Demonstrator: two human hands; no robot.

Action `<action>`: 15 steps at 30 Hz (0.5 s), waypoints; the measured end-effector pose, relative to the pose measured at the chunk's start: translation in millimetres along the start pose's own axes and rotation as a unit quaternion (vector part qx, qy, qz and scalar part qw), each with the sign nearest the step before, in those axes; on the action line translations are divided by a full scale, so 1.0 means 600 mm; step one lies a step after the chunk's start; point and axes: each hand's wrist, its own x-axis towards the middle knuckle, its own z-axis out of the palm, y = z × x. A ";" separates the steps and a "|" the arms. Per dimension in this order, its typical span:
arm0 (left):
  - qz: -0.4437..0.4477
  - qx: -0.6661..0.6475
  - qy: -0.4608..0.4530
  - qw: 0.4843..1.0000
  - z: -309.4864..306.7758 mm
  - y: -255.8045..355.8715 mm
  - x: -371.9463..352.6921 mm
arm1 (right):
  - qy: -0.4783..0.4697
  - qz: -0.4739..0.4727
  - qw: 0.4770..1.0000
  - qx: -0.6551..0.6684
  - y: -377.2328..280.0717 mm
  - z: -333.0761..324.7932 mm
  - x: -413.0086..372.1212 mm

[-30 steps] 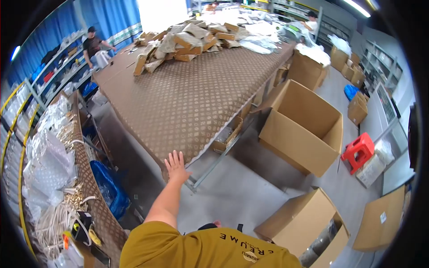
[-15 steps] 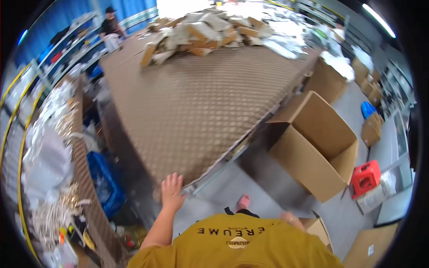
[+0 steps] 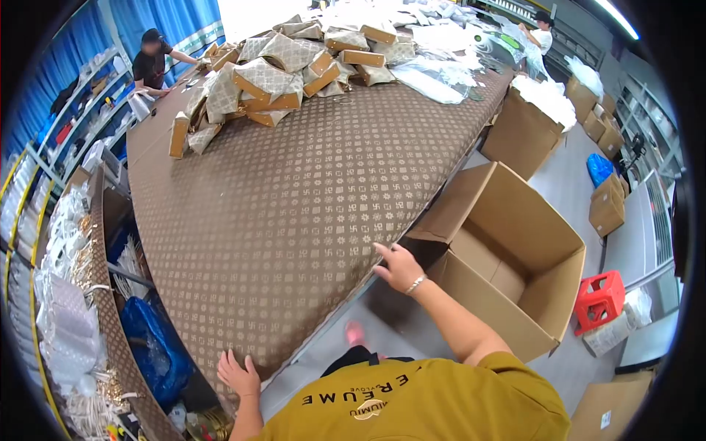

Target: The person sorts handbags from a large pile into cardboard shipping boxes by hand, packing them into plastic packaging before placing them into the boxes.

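Note:
My left hand (image 3: 239,375) rests with spread fingers on the near corner of a table covered in brown patterned cloth (image 3: 279,220). Over the table's right edge hovers my right hand (image 3: 399,266), fingers apart and nothing in them, with a bracelet at the wrist. Beside it on the floor stands an open, upright cardboard box (image 3: 493,294), its inside bare. Toward the far end of the table lies a heap of patterned beige bags with tan trim (image 3: 265,77). Clear plastic wrapping (image 3: 437,77) lies to the right of that heap.
One person (image 3: 151,66) stands at the table's far left, another person (image 3: 540,37) at the far right. A box stuffed with white material (image 3: 526,132) stands beyond the open one. A red stool (image 3: 599,301) is at right. A cluttered side bench (image 3: 73,331) and blue bag (image 3: 151,353) line the left.
My right hand has come up from beside my body to the table's right edge. My left hand stays at the near corner. The view has shifted, bringing the bag heap closer.

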 end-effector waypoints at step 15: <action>0.145 -0.095 0.019 0.985 0.026 0.188 0.230 | -0.190 0.037 0.953 0.233 0.165 -0.087 0.295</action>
